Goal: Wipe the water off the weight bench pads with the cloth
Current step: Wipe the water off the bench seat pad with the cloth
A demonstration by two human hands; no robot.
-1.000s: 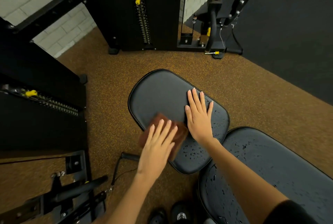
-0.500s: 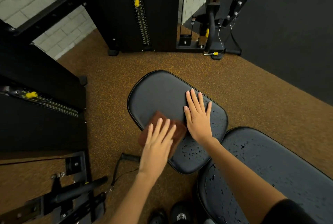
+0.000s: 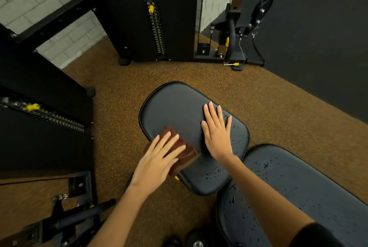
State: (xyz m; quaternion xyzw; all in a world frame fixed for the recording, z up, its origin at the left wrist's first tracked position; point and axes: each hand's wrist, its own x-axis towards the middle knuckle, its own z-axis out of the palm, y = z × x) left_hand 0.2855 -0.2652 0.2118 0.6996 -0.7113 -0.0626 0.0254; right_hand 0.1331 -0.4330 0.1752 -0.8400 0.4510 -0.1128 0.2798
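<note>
Head view, the only one, looks steeply down on a rounded black vinyl seat pad (image 3: 179, 107) of a weight bench, with a second, longer black vinyl back pad (image 3: 298, 187) just beside it at lower right, cut off by the bottom and right frame edges. The left hand (image 3: 157, 161) lies flat with straight, slightly spread fingers, pressing down on a folded brown cloth (image 3: 185, 153) at the seat pad's near-left edge; the hand covers much of the cloth, and part of the cloth overhangs the pad's rim. The hand is a little motion-blurred, so its fingertips are soft. The right hand (image 3: 217, 133) rests palm-down on the seat pad just right of the cloth, fingers straight and fanned, holding nothing. Water droplets (image 3: 213, 173) speckle the near and right parts of the seat pad and much of the back pad, while the far-left part of the seat pad looks dry. A dark sleeve (image 3: 318, 234) shows at the bottom right corner. Around the bench is speckled brown rubber flooring (image 3: 268, 111). Black cable-machine weight stacks with yellow selector pins (image 3: 151, 9) stand beyond and to the left, partly in deep shadow. Two dark rounded shapes (image 3: 195, 240) at the bottom edge are cropped and cannot be identified.
</note>
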